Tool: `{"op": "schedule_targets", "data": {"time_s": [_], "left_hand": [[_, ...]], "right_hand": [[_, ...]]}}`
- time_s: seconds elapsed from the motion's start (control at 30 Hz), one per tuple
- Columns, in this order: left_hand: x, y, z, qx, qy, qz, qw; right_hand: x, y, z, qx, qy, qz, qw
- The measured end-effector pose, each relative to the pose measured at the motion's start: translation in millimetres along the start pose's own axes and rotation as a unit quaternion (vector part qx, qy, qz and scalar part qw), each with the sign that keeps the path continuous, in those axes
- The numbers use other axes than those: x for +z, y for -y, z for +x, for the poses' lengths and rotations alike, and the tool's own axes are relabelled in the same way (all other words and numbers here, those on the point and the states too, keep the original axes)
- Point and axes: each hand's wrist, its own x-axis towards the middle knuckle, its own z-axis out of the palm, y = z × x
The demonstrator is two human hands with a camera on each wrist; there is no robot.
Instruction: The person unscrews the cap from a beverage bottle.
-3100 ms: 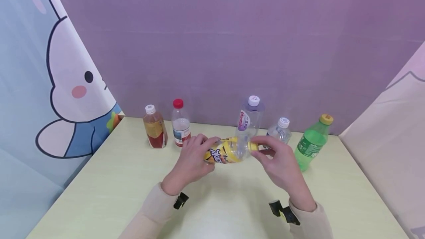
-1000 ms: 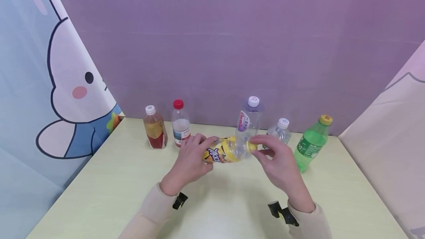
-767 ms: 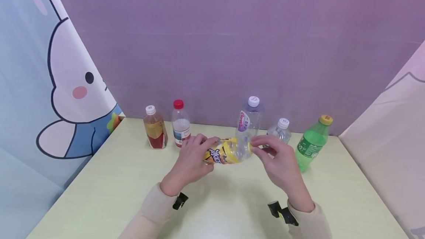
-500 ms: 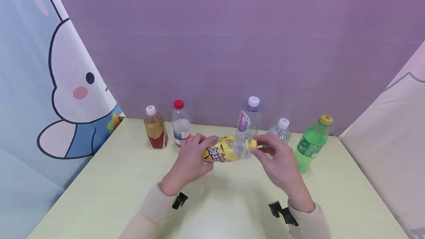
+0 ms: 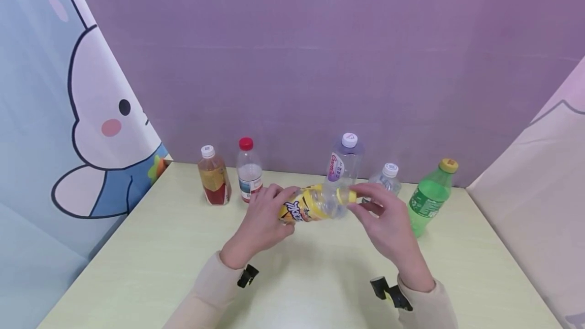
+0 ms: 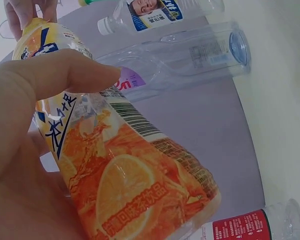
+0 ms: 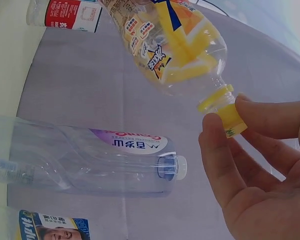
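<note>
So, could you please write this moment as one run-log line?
left hand: grips yellow-labelled bottle, held sideways | right hand: pinches its yellow cap | nearby: five other capped bottles on table

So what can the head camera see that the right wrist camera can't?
Only the head view shows the whole green bottle and the bright red cap.

Only the right wrist view shows the face printed on a blue-and-yellow label.

Both show the yellow-labelled bottle, the right hand pinching its yellow cap, and the tall clear bottle.
</note>
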Motion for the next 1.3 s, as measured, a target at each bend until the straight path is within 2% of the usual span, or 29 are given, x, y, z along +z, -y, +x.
{"op": "schedule_targets", "data": {"time_s": [0.13, 0.37, 0.47, 0.63, 0.77, 0.97, 1.13, 1.3], "left_hand": [[0.5, 1.9, 1.1, -0.008, 0.002, -0.012, 0.9999], [1.2, 6.7, 4.2, -0.063, 0.019, -0.035, 0.9972], [2.3, 8.6, 5.6, -0.074, 0.026, -0.049, 0.9957], [4.3, 10.7, 7.3, -0.094, 0.031, -0.086, 0.9914], [8.1, 14.0, 8.4, -0.107, 0.034, -0.122, 0.9861], [16.3, 19.6, 9.5, -0.125, 0.034, -0.171, 0.9767], [20.2, 24.1, 11.1, -0.133, 0.031, -0.201, 0.97], [22.3, 28.3, 14.7, -0.123, 0.012, -0.234, 0.9643]], "right_hand": [[-3.3, 0.9, 0.6, 0.016, -0.011, -0.011, 0.9997], [-4.5, -1.1, 3.4, 0.036, -0.013, -0.03, 0.9988], [-3.9, -4.0, 3.9, 0.037, -0.008, -0.034, 0.9987], [-3.0, -10.8, 3.5, 0.041, 0.038, -0.037, 0.9978], [-0.3, -18.1, 1.5, 0.019, 0.076, -0.036, 0.9963], [5.2, -30.4, -4.4, -0.011, 0.104, -0.061, 0.9926], [9.8, -41.0, -12.8, 0.002, 0.126, -0.077, 0.989], [15.2, -51.0, -22.3, 0.01, 0.163, -0.064, 0.9845]]}}
